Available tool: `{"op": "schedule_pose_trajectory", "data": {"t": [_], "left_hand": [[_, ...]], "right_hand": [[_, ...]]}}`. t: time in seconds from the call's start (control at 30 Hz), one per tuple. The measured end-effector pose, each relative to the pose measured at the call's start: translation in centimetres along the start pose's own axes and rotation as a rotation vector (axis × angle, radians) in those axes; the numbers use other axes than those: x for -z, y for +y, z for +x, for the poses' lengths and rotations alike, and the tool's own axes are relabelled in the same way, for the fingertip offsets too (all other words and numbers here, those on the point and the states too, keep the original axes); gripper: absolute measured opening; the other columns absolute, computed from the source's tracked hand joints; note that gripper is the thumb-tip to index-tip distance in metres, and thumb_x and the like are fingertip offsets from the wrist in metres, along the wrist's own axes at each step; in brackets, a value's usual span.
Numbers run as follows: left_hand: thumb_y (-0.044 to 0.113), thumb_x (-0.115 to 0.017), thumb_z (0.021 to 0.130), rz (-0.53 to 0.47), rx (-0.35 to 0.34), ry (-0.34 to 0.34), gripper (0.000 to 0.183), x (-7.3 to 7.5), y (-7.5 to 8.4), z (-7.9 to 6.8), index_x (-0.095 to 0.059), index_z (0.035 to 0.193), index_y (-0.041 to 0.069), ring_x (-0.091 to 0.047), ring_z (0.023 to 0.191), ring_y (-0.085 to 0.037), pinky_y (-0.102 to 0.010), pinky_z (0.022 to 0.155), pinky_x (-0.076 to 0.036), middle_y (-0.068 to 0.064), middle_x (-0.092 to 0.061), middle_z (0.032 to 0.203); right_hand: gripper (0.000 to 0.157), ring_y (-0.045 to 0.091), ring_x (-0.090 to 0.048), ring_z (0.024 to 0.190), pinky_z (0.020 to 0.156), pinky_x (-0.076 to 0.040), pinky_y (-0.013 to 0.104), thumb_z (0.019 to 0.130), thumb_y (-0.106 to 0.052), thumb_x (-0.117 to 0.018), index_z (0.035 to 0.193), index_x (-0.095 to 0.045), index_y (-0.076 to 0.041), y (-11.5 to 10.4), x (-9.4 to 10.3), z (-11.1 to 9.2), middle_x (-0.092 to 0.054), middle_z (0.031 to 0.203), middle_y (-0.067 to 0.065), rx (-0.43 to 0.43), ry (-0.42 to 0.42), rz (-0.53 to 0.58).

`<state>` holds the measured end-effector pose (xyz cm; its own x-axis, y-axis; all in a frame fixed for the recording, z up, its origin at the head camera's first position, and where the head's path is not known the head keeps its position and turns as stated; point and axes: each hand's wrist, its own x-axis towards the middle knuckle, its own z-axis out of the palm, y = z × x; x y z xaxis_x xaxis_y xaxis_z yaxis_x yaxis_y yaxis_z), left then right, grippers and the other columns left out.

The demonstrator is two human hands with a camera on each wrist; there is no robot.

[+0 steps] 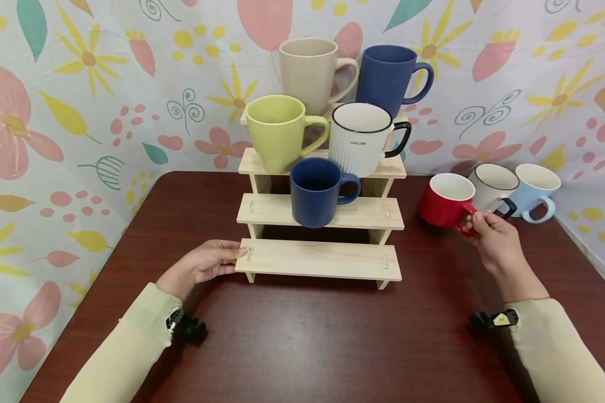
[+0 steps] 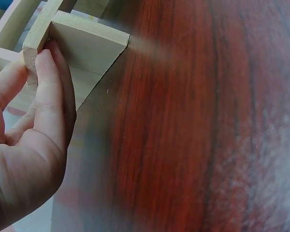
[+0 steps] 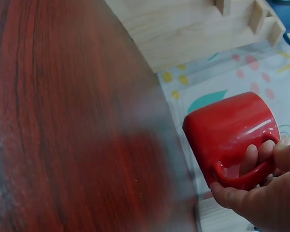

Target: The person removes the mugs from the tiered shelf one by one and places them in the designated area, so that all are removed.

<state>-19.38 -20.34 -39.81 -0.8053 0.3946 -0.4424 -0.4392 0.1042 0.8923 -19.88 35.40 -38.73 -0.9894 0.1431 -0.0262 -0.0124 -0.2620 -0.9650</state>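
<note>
Mug (image 3: pixel 227 126), red; its handle (image 3: pixel 239 182) around right fingers (image 3: pixel 250 158).

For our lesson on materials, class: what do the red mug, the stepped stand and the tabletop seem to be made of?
Red mug: probably glazed ceramic; smooth red surface with bright highlights.
Stepped stand: apparently bare wood; pale, matte, with visible grain.
Tabletop: wood or wood-look laminate, glossy; dark streaks and sheen leave it open.
</note>
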Motion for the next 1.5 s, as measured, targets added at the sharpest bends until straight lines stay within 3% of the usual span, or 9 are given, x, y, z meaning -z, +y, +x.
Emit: {"op": "schedule_pose_trajectory", "data": {"t": [0.27, 0.87, 1.23, 1.5], "left_hand": [[0.009, -0.052, 0.105, -0.007, 0.001, -0.001, 0.050, -0.1, 0.0, 0.0, -0.035, 0.143, -0.019, -0.069, 0.082, -0.001, -0.015, 0.076, -0.057, 0.009, -0.071, 0.087], [0.008, -0.052, 0.105, -0.007, -0.002, -0.012, 0.047, 0.0, -0.1, 0.0, -0.038, 0.141, -0.018, -0.069, 0.083, -0.001, -0.016, 0.076, -0.057, 0.009, -0.072, 0.088], [0.009, -0.052, 0.105, -0.003, 0.001, -0.008, 0.051, -0.1, -0.1, 0.0, -0.034, 0.144, -0.020, -0.069, 0.083, -0.001, -0.016, 0.077, -0.057, 0.009, -0.071, 0.088], [0.009, -0.052, 0.105, -0.011, 0.003, -0.009, 0.051, 0.0, 0.0, 0.1, -0.035, 0.144, -0.019, -0.069, 0.083, -0.001, -0.015, 0.076, -0.058, 0.009, -0.072, 0.087]], "right_hand": [[0.024, 0.005, -0.062, 0.072, 0.065, -0.059, 0.017, 0.102, -0.018, -0.057, 0.085, -0.073, -0.014, 0.2, -0.2, 0.8, -0.063, 0.073, -0.003, -0.041, 0.084, 0.035], [0.029, 0.007, -0.064, 0.065, 0.062, -0.060, 0.019, 0.103, -0.017, -0.054, 0.080, -0.071, -0.010, 1.3, -0.1, 2.8, -0.061, 0.071, -0.001, -0.051, 0.167, 0.143], [0.028, 0.006, -0.064, 0.066, 0.062, -0.059, 0.019, 0.103, -0.016, -0.054, 0.081, -0.070, -0.010, 1.9, -0.1, 3.4, -0.062, 0.071, -0.001, -0.042, 0.192, 0.157], [0.025, 0.008, -0.066, 0.068, 0.064, -0.060, 0.019, 0.102, -0.016, -0.055, 0.084, -0.070, -0.010, 2.0, 0.0, 3.4, -0.062, 0.072, 0.000, -0.066, 0.162, 0.149]]}}
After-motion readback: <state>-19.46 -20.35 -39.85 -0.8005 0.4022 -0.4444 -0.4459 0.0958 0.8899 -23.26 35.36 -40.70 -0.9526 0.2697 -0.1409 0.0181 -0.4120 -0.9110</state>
